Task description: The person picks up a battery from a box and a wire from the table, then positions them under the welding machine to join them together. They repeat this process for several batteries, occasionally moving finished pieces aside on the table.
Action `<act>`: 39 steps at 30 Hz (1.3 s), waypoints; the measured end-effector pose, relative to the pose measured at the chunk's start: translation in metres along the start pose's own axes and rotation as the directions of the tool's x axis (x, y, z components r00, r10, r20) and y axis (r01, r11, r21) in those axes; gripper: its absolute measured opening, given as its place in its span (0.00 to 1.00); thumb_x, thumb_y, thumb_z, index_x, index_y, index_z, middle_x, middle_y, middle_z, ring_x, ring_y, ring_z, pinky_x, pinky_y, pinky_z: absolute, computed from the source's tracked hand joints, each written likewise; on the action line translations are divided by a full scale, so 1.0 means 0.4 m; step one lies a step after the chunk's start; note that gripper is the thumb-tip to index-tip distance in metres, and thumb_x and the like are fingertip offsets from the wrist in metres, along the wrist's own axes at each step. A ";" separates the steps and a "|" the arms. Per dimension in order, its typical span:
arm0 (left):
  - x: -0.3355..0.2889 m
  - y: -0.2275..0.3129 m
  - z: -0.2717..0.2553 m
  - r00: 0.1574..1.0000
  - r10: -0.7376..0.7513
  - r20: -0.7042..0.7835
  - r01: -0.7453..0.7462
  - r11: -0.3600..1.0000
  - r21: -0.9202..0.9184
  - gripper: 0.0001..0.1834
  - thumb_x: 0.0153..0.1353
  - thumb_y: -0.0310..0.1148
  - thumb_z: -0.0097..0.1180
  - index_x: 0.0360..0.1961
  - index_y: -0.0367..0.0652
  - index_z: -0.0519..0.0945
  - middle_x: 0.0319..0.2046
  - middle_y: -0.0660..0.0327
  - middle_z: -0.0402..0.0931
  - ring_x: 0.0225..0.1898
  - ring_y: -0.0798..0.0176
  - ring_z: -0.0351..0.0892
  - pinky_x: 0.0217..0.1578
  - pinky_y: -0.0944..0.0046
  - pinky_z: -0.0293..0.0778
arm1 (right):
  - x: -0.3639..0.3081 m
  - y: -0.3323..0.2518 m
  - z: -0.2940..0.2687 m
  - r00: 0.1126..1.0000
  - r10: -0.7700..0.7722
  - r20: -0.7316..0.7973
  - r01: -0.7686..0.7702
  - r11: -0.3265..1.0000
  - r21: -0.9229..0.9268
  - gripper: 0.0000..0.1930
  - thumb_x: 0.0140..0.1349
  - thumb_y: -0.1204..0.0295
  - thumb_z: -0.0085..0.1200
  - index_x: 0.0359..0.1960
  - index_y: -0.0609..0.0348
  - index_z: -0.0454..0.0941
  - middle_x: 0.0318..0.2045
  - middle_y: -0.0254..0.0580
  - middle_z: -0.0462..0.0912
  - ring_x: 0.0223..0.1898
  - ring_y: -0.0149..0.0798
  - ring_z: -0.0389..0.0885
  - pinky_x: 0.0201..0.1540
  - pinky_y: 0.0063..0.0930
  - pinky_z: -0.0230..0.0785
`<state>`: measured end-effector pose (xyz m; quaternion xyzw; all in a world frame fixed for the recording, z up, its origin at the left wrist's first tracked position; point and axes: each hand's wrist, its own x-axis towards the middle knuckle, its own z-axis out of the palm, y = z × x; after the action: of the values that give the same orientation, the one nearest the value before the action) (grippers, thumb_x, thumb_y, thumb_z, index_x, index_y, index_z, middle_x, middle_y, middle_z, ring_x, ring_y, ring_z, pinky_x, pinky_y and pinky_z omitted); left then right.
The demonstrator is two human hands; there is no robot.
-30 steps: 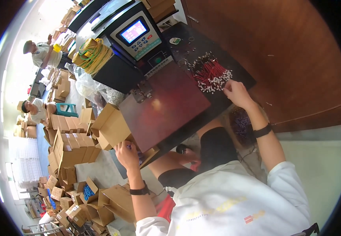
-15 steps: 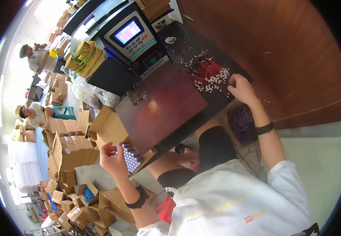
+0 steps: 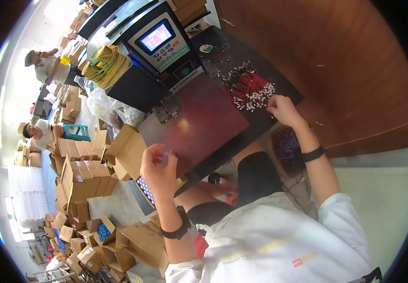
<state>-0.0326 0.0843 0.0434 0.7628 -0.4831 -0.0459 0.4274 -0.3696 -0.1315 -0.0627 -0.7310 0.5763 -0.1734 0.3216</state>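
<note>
My left hand (image 3: 159, 165) is raised over the near left edge of the machine's dark red worktop (image 3: 204, 127). Its fingers pinch a small purple cylindrical battery cell (image 3: 165, 154), mostly hidden by them. Below that hand, more purple cells with pale round ends (image 3: 144, 188) stand packed in an open carton, partly covered by my wrist. My right hand (image 3: 281, 109) is closed at the near right edge of a pile of red and black wire leads (image 3: 253, 89) with white connectors. Whatever its fingertips hold is too small to make out.
A black machine with a lit screen (image 3: 157, 37) stands behind the worktop, a yellow-green wire spool (image 3: 102, 68) beside it. A brown wooden panel (image 3: 336, 75) borders the right. Cartons (image 3: 88, 177) crowd the left floor. A bin of purple pieces (image 3: 286, 146) sits below my right arm. Two people are farther left.
My left hand has moved right and up from the carton of cells to the worktop's edge, carrying a battery cell. My right hand has shifted slightly left, its fingers closer to the connectors.
</note>
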 end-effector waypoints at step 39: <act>0.117 -0.039 0.130 0.986 0.166 0.018 -0.166 0.986 0.022 0.15 0.54 0.34 0.73 0.37 0.34 0.87 0.29 0.53 0.82 0.35 0.53 0.79 0.40 0.59 0.75 | -0.053 -0.376 0.043 0.805 -0.590 -0.056 0.547 0.704 0.453 0.05 0.68 0.72 0.57 0.36 0.60 0.80 0.33 0.33 0.74 0.40 0.31 0.70 0.42 0.25 0.63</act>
<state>-0.0222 0.0191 0.0159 0.7245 -0.5487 -0.0107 0.4170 -0.2548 -0.0873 0.0281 -0.7856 0.2508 -0.3576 0.4383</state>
